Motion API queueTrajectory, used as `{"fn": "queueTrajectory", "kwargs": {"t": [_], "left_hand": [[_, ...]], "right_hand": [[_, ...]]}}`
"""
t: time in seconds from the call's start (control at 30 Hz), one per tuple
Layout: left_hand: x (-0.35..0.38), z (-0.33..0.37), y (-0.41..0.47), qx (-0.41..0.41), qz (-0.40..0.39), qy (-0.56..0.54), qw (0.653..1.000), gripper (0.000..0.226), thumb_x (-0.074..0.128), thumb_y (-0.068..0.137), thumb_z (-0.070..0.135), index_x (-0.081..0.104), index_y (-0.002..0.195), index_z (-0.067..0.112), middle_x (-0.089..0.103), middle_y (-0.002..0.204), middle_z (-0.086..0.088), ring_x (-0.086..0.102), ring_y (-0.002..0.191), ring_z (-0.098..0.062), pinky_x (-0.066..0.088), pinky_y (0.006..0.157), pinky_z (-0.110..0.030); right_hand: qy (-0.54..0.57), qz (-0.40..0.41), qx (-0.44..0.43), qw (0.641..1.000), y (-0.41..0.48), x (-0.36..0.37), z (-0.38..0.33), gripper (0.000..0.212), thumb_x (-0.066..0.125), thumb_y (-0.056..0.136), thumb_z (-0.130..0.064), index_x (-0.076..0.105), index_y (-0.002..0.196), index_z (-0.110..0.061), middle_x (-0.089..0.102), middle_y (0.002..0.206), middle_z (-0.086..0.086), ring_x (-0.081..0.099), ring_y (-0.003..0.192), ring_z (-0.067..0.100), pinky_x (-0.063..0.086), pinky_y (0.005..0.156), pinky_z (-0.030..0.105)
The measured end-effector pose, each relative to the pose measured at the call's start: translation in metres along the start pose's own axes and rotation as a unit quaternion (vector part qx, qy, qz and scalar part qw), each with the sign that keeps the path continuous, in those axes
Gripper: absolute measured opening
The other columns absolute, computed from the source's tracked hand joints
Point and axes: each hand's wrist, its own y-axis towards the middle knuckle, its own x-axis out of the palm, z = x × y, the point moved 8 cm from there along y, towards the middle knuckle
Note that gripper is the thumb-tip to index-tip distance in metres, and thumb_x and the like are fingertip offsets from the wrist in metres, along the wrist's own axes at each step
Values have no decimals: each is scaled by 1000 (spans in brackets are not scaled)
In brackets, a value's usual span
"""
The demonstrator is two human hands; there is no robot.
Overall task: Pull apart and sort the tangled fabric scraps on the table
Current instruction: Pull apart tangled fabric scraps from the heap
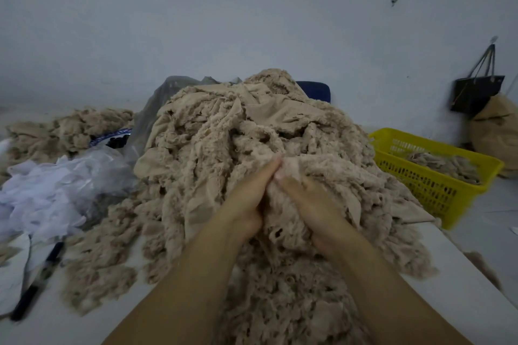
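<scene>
1. While both forearms reach forward, I see the left hand (248,200) pressing straight fingers against the scraps (224,134).
2. The right hand (309,206) pinches that clump.
3. Scraps lie heaped on the desk (454,283).

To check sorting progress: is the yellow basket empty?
No, the basket holds some beige scraps.
</scene>
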Motion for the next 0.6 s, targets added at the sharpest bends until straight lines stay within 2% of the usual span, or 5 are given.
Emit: {"fn": "queueTrajectory", "kwargs": {"t": [0.13,0.2,0.3,0.43,0.6], "left_hand": [[-24,22,9,-13,95,-171,981,29,63,96,29,72,107,4,75,104,-17,73,93,-29,59,62,-36],[-35,32,18,5,122,-222,967,28,59,99,30,70,87,8,71,70,-9,67,63,-19,52,49,-30],[-59,48,31,57,113,-302,945,39,48,104,28,43,65,20,32,40,8,24,29,-6,19,30,-17],[-112,56,28,80,113,-430,892,37,42,100,19,37,64,22,33,44,9,25,31,-6,24,43,-9],[-57,32,12,27,68,25,997,69,35,97,65,68,98,5,75,96,-9,71,68,-18,53,53,-26]], "right_hand": [[-75,-17,-16,997,-13,1,9,22,65,89,-51,71,104,-36,75,103,-17,71,95,2,55,71,13],[-76,-11,-12,997,-14,-4,10,28,61,85,-61,70,103,-42,72,104,-27,67,96,-8,51,74,9],[-34,-12,-14,999,-12,-10,1,25,55,78,-67,70,96,-57,67,103,-38,59,97,-20,49,82,11],[204,79,-11,976,-4,-59,-5,49,57,91,-48,62,128,-16,72,119,10,69,110,27,60,83,45],[178,92,12,980,8,-60,-7,63,72,84,-40,52,140,-20,69,125,9,69,108,27,58,88,49]]}}
